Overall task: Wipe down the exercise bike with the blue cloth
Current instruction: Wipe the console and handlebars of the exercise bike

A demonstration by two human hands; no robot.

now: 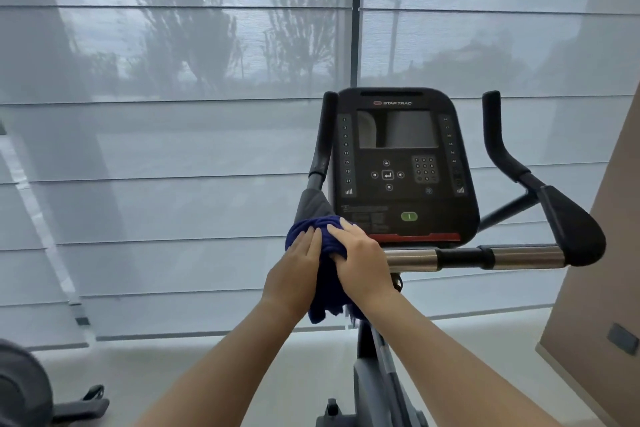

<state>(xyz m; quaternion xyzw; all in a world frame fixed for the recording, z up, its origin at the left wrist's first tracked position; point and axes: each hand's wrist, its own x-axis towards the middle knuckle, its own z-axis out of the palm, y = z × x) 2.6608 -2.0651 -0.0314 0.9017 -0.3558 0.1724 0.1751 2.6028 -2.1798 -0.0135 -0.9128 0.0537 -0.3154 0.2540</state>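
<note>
left hand point(298, 265) presses flat on the blue cloth point(304, 229), right hand point(362, 258) grips it around the handlebar point(322, 139); next, probably slide along the chrome bar point(412, 258).

Dark blue cloth point(323, 250) bunched on the left end of the bike point(405, 204) handlebar.
The cloth is wadded round the bar just below and left of the black console point(401, 149), and a loose tail hangs down. The left hand point(298, 267) presses flat on its left side and the right hand point(362, 263) grips it from the right. The bike stands upright with its screen dark, a chrome crossbar point(412, 262) running right, and black horn grips rising either side.
</note>
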